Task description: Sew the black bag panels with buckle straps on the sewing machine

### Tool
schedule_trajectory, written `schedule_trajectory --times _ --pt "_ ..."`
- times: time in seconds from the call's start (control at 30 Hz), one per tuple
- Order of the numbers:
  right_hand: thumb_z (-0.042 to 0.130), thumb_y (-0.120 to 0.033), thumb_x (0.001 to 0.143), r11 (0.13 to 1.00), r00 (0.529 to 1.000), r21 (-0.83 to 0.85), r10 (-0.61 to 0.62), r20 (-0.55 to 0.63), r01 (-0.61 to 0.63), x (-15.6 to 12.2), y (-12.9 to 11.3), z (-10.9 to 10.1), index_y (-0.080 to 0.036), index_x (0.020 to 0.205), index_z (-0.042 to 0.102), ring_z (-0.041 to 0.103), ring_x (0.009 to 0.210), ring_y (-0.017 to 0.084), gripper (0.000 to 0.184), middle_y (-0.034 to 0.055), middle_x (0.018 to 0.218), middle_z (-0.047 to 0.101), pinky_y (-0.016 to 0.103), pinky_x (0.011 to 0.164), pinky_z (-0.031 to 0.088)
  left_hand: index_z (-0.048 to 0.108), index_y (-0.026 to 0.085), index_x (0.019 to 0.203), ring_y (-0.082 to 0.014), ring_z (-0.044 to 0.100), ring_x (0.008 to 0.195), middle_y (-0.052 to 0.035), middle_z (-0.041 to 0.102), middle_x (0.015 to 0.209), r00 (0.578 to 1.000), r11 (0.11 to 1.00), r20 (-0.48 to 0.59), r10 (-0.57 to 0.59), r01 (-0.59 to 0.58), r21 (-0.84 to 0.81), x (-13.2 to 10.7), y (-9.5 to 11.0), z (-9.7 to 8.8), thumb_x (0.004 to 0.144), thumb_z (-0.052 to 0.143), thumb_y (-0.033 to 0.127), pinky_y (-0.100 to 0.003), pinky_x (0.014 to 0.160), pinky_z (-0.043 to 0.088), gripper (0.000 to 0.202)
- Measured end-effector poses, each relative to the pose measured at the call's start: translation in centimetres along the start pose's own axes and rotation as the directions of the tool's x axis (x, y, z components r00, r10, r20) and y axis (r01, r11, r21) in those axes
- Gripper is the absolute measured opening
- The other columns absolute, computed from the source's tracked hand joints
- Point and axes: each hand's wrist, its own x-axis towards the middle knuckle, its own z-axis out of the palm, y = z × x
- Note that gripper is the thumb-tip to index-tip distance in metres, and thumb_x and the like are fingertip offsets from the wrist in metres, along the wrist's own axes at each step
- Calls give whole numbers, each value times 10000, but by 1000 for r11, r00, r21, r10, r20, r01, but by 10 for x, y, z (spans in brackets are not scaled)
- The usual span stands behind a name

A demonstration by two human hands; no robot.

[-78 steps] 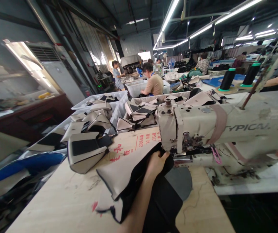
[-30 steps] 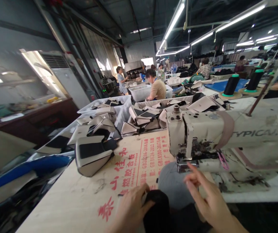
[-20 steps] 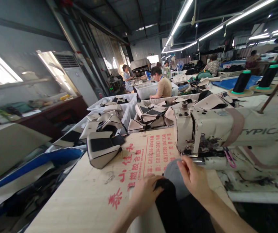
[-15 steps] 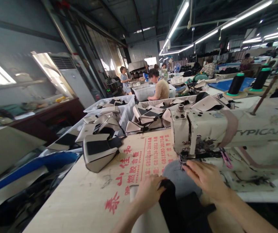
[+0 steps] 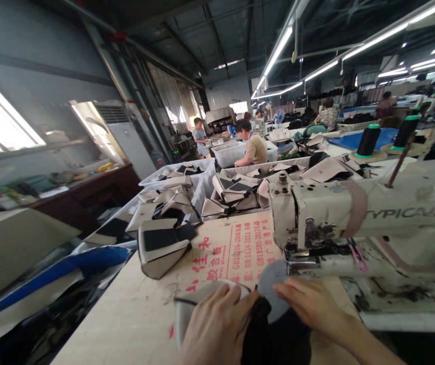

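Observation:
My left hand (image 5: 217, 322) is closed over a sewn cover piece, cream (image 5: 198, 291) at the left and black (image 5: 274, 334) in the middle. Its thumb side presses the black fabric. A rounded grey panel (image 5: 274, 286) of the same piece sticks up between my hands. My right hand (image 5: 312, 304) grips this grey panel's right edge, fingers bent, just below the sewing machine (image 5: 316, 213). The panel's tip lies close to the needle area (image 5: 291, 256); whether it touches cannot be told. The lower part of the piece runs out of view.
A finished-looking cream and black cover (image 5: 164, 248) sits on the plywood table (image 5: 126, 314). Behind are white bins (image 5: 205, 182) heaped with similar covers, and a blue-edged bag (image 5: 99, 258) stands left. Black thread cones (image 5: 368, 140) top the machine. A seated person (image 5: 257, 147) works beyond.
My right hand has come down from the needle area onto the grey panel. The piece has moved slightly toward me, and my left hand now covers more of its cream part.

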Motion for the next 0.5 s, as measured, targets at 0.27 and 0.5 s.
schedule_trajectory --times 0.27,0.5 --pt "488 -259 848 899 698 158 420 -580 -409 43 11 11 -127 826 551 593 541 109 148 44 655 633 184 527 427 582 307 1013 -196 553 876 -7 614 883 992 997 -107 -64 68 38 92 6 -34 788 440 216 -277 689 390 281" --pt "415 -268 876 897 839 203 440 -320 -393 15 3 -6 -174 873 561 610 654 107 174 22 767 637 185 574 459 565 351 1075 -190 558 952 26 631 1011 986 989 -87 -141 136 -58 45 -35 -27 766 476 242 -288 793 414 340"
